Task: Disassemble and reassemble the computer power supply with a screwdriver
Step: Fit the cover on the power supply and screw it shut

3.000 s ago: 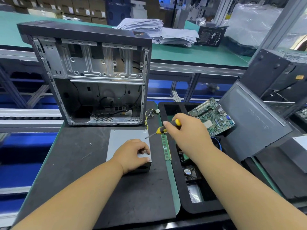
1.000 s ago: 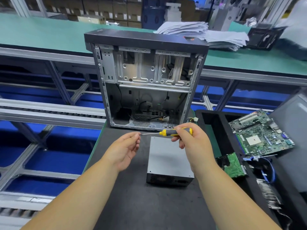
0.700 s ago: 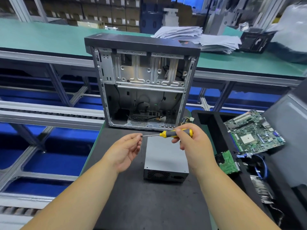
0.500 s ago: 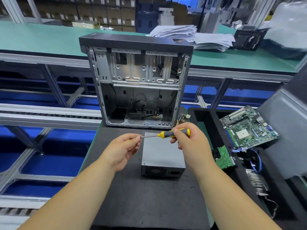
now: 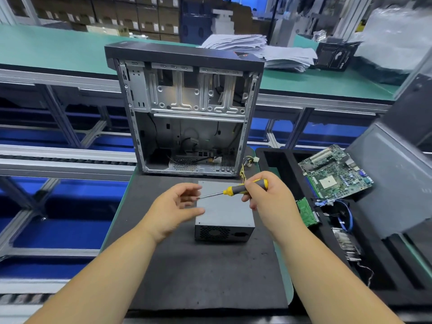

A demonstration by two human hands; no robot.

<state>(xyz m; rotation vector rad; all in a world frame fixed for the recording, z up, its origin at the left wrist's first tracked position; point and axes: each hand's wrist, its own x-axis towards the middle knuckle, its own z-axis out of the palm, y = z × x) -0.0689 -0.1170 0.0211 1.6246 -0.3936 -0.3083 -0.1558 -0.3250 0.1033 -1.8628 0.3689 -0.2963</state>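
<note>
The power supply point(image 5: 224, 213) lies flat on the black mat point(image 5: 205, 277), just in front of the open computer case point(image 5: 187, 108), its vented face toward me. My right hand point(image 5: 268, 199) hangs above its far right corner, fingers curled round the yellow and grey handle of the screwdriver point(image 5: 238, 190), shaft pointing left and nearly level. My left hand point(image 5: 174, 208) is over the supply's left edge with its fingers loosely spread and relaxed near the tip; whether a screw sits there is too small to tell.

I judge this to be the moment of taking a screw off the tip, or seating one. To do it well I should hold the shaft level, pinch at the very tip and carry the screw low over the mat, so that a drop stays in sight. Before driving again, I would steady the supply with my left hand and bring the shaft square to the screw head.

I can read no writing: the label on the case's top edge is too blurred.
</note>
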